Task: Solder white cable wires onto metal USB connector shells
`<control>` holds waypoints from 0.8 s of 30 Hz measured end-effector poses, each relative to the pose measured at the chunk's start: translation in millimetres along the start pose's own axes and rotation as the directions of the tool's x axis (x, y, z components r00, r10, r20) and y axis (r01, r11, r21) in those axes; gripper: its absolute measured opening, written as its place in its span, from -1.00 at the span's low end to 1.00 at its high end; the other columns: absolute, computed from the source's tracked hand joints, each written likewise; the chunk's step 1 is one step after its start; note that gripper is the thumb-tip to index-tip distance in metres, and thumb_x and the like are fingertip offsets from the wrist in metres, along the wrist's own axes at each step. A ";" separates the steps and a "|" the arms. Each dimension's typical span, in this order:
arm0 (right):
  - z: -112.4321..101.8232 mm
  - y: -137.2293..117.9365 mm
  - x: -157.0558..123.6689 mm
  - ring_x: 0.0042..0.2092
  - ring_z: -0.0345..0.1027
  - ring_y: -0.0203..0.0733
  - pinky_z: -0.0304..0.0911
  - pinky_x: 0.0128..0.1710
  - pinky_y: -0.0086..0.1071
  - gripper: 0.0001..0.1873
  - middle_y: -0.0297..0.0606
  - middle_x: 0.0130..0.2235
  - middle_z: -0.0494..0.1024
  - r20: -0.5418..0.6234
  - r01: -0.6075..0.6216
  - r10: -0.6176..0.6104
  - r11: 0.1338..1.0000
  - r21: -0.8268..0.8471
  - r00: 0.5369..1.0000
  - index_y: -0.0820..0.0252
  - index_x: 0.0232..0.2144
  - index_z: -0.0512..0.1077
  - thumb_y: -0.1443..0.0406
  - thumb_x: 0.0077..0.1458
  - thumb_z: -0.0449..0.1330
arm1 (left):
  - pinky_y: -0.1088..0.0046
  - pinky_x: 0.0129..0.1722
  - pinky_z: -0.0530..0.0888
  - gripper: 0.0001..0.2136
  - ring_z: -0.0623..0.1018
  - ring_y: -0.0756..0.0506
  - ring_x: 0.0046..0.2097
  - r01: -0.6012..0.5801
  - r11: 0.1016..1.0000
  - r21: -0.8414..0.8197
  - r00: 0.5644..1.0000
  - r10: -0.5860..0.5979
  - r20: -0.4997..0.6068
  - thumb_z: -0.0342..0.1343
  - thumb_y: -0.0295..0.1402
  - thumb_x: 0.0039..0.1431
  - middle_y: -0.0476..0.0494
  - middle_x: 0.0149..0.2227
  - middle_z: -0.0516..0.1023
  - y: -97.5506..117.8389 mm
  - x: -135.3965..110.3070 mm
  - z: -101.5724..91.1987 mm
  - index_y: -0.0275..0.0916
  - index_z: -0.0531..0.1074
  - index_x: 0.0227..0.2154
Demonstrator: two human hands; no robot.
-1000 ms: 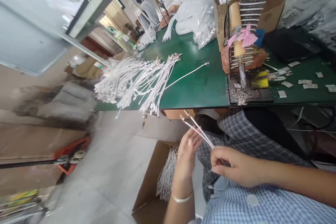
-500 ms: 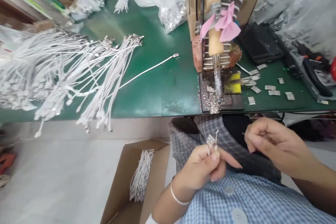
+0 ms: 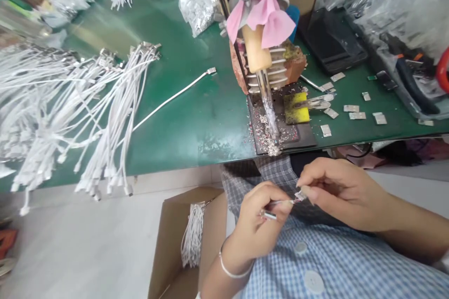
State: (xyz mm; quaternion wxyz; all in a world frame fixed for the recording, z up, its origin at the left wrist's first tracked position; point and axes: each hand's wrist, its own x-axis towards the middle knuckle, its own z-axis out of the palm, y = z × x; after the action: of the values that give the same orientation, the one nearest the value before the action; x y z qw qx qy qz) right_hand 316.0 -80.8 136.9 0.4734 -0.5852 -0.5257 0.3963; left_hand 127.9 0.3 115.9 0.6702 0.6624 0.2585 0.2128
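Note:
My left hand is closed around thin white cables with metal connector ends, held over my lap. My right hand pinches the tip of one cable end between thumb and fingers, right beside the left hand. Both hands hover below the front edge of the green table. A soldering iron with a pink ribbon stands in a coil holder just above them, its tip over a dark tray strewn with solder bits.
A heap of white cables overhangs the table's left edge. One single cable lies alone. A cardboard box with more cables sits on the floor. Small metal shells, a yellow sponge and plastic bags lie around.
My view swung right and down toward the soldering iron. My left hand lowered the cables to my lap, and my right hand came in to pinch a cable end.

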 end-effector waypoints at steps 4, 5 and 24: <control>3.7 1.1 0.4 -0.58 0.19 -0.44 0.13 -0.62 -0.58 -0.91 -0.42 -0.55 0.37 -0.017 0.078 -0.078 0.997 -0.024 0.997 0.17 -0.37 0.37 0.35 0.21 0.11 | 0.53 -0.45 0.30 -0.82 0.37 0.03 -0.49 -0.054 0.997 0.054 0.997 0.057 -0.045 0.08 -0.32 0.33 -0.02 -0.51 0.44 4.4 5.0 1.4 -0.24 0.47 -0.38; 4.3 1.1 0.4 -0.58 0.19 -0.44 0.12 -0.62 -0.58 -0.91 -0.43 -0.55 0.36 -0.028 0.083 -0.084 0.996 -0.024 0.996 0.17 -0.37 0.36 0.35 0.22 0.10 | 0.55 -0.47 0.30 -0.83 0.36 0.04 -0.50 -0.054 0.997 0.052 0.997 0.057 -0.051 0.08 -0.32 0.33 0.00 -0.52 0.45 4.8 5.6 1.9 -0.24 0.47 -0.38; 3.1 2.7 8.7 -0.52 0.25 -0.45 0.15 -0.49 -0.54 -0.90 -0.45 -0.50 0.42 0.002 0.201 -0.208 0.945 -0.258 0.978 0.16 -0.31 0.33 0.43 0.22 0.06 | 0.63 -0.52 0.31 -0.85 0.39 0.08 -0.53 -0.084 0.971 0.226 0.990 0.107 -0.091 0.09 -0.37 0.31 0.00 -0.52 0.52 9.2 8.1 -6.4 -0.26 0.46 -0.38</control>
State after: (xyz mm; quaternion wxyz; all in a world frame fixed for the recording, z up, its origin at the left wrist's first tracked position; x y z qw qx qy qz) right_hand 314.8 -71.7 133.9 0.4389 -0.5887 -0.6245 0.2662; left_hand 130.6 10.6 124.7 0.5671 0.7328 0.2824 0.2484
